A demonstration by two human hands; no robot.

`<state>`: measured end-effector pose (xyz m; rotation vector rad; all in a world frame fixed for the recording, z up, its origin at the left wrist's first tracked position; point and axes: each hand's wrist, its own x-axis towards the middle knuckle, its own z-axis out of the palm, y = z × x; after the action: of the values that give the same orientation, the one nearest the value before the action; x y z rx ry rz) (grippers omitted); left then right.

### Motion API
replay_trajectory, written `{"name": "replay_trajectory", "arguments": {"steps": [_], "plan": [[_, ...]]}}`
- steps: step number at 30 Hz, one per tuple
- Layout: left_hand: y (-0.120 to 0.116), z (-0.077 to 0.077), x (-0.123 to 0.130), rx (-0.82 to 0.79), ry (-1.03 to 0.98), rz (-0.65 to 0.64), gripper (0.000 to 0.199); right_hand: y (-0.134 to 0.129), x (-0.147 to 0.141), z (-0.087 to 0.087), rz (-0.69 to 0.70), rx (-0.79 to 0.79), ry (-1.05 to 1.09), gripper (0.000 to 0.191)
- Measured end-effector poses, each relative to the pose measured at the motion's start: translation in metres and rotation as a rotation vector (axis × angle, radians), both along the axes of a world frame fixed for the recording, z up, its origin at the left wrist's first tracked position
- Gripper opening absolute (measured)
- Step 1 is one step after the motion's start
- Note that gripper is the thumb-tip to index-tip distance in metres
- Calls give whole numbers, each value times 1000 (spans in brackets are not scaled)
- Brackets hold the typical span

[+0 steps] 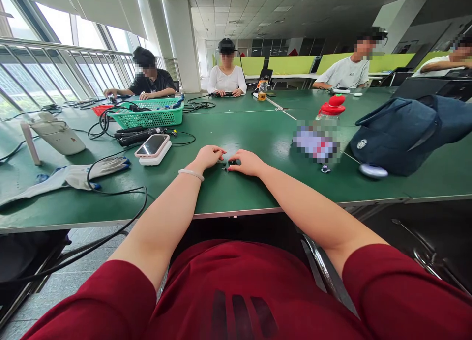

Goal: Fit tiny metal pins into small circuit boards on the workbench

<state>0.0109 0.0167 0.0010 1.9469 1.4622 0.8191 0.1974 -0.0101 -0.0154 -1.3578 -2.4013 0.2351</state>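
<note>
Over the green table [239, 192], my left hand [210, 156] has its fingers curled together, and whatever they pinch is too small to name. Close to its right, my right hand [248, 163] is bent around a small dark object [233, 162] near the thumb and fingertips. Small dark bits lie on the tabletop between the two hands. A phone [154, 146] rests on a white case [157, 158] to the left of my left hand.
At left are a grey-white glove [79, 175], black cables, a white container [59, 133] and a green basket [151, 115]. A red-lidded bottle [332, 106] and a blue bag [409, 133] stand at right. Several people sit beyond.
</note>
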Motion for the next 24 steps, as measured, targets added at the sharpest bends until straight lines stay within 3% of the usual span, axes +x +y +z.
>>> {"name": "replay_trajectory", "arguments": {"steps": [6,14,19,24], "plan": [[-7,1,10,-96,-43,-119,18,1,1,4,-91,-167,230,17],[-9,6,7,-146,-143,-81,20,5,17,9,-280,-246,361,37],[-14,6,12,-277,-210,-133,18,1,8,9,-166,-231,340,32],[-16,12,13,-197,-360,-104,22,-4,-1,8,-40,-228,313,18]]}}
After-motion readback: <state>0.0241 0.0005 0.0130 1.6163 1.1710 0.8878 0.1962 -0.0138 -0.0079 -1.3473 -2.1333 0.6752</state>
